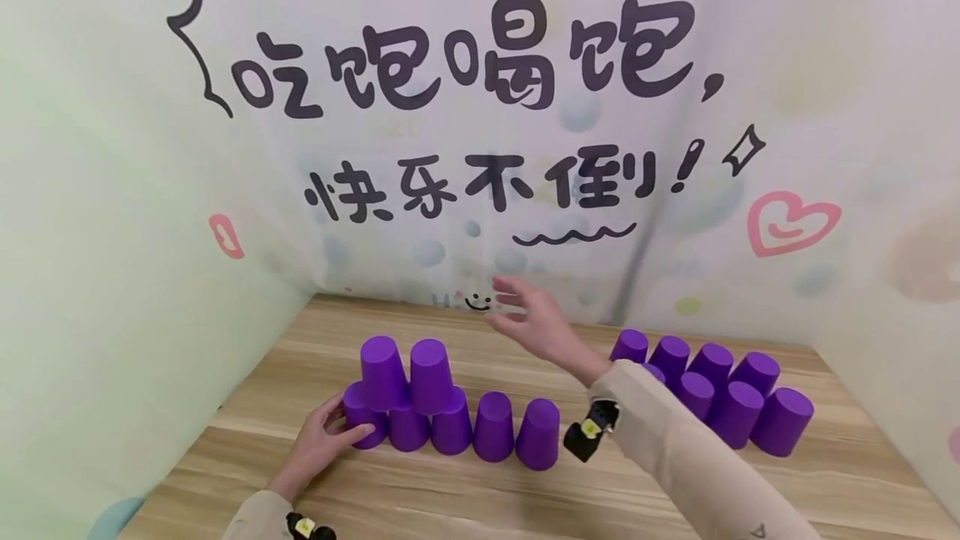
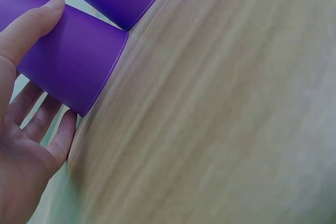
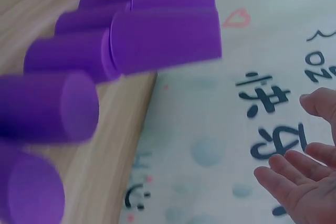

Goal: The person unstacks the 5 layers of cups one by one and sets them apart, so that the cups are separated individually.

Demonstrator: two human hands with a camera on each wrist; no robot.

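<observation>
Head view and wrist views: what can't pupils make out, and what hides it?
Head view: the half-hidden cup shows mainly its top; the right sleeve covers the rest.
Left wrist view: the left edge cuts off most of the top of the gripped cup.
Right wrist view: the right edge cuts off part of the right hand.
Head view: the upturned cups hide their own insides.

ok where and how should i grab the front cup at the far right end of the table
Probably round the side wall of that cup, about mid-height, with the right hand coming from its right or near side. It stands upside down, narrowing toward the closed top, and other cups stand close on its left and behind.
</observation>
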